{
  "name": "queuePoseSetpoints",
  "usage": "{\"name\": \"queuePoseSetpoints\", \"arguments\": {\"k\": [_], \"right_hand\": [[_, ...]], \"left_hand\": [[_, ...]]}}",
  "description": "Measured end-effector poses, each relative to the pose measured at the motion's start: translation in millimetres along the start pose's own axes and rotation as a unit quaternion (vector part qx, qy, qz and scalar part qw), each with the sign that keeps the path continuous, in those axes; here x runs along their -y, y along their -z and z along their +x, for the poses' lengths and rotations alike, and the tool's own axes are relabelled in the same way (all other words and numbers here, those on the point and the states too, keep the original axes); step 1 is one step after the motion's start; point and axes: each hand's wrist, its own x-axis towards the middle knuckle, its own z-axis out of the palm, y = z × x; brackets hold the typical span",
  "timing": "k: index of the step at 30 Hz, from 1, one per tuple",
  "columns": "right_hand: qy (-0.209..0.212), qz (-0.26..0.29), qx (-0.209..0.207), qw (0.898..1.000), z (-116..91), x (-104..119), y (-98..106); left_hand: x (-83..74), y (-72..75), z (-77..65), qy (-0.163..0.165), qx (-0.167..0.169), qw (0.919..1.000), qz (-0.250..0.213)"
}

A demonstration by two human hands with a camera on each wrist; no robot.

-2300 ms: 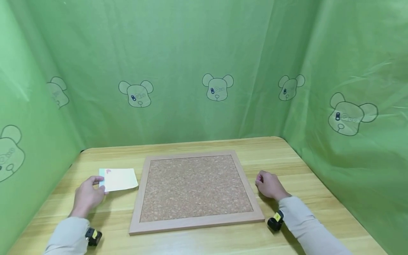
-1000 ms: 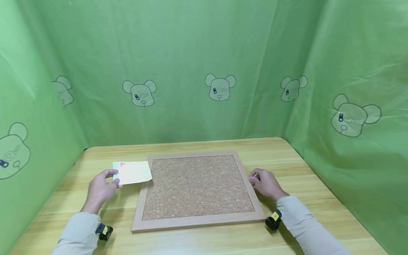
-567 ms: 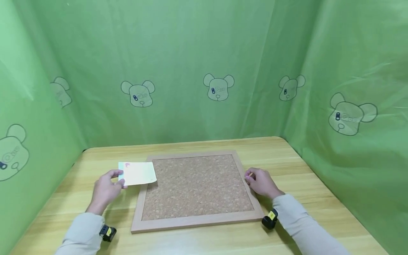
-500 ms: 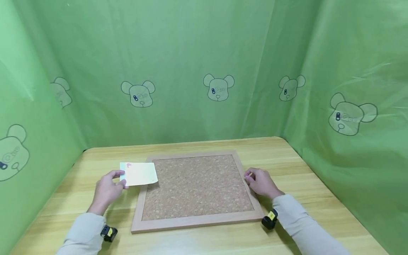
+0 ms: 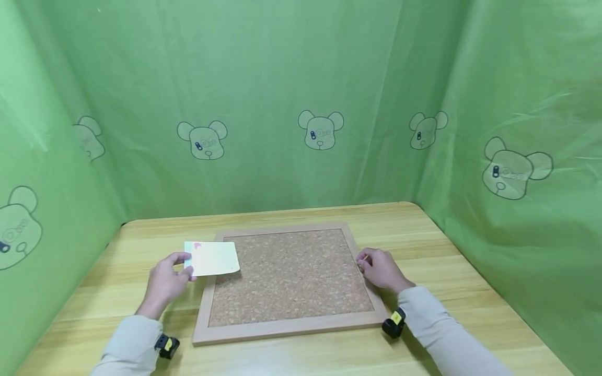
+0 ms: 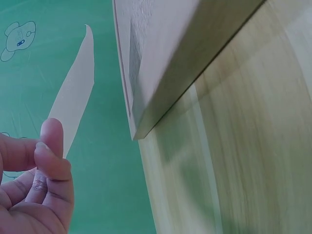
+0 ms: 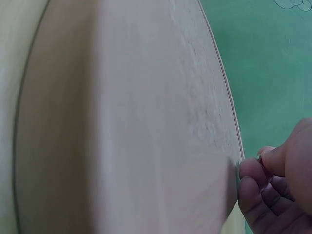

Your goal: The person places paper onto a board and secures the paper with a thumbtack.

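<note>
At the left, my left hand [image 5: 166, 282] pinches a pale note paper [image 5: 213, 259] by its left edge, between thumb and fingers. The paper has a light blue-green strip and a pink mark, and it overlaps the upper left part of a wood-framed cork board [image 5: 289, 277]. In the left wrist view the note paper [image 6: 73, 92] is raised and slightly bent, apart from the board. My right hand [image 5: 383, 270] is over the board's right frame, its thumb and fingers pinching a small, thin yellowish thing [image 5: 366, 257]; its kind I cannot tell, as the fingers mostly cover it.
The board lies flat on a light wooden table [image 5: 263, 360]. Green curtains [image 5: 263, 78] printed with bear heads close in the back and both sides. Each wrist wears a small black camera, the left one [image 5: 167, 347] and the right one [image 5: 394, 324].
My left hand has carried the note paper rightward, from beside the board to over its upper left part. My right hand has shifted left, from the table onto the board's right frame.
</note>
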Motion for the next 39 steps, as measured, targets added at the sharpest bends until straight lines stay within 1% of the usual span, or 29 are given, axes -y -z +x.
{"name": "queuePoseSetpoints", "arguments": {"k": [8,15,18,27,34,39], "right_hand": [[-0.003,0.007,-0.001,1.000,1,7,-2],[0.025,-0.004,-0.017,1.000,1,15,-1],[0.029,-0.007,-0.020,0.999,1,16,-2],[0.012,0.002,-0.014,1.000,4,14,-4],[0.022,0.003,-0.016,1.000,4,18,-4],[0.026,0.012,-0.011,1.000,5,19,-4]], "left_hand": [[-3.3,-4.0,0.1,0.003,0.002,0.9999,-0.011],[-8.1,-6.6,0.3,-0.004,0.002,0.9997,-0.023],[-8.9,-8.5,0.8,-0.006,0.005,0.9996,-0.026],[-12.1,-12.9,0.6,-0.011,0.012,0.9993,-0.033],[-14.5,-15.1,-0.9,-0.006,0.012,0.9995,-0.030],[-14.6,-16.3,-1.1,-0.010,0.010,0.9995,-0.027]]}}
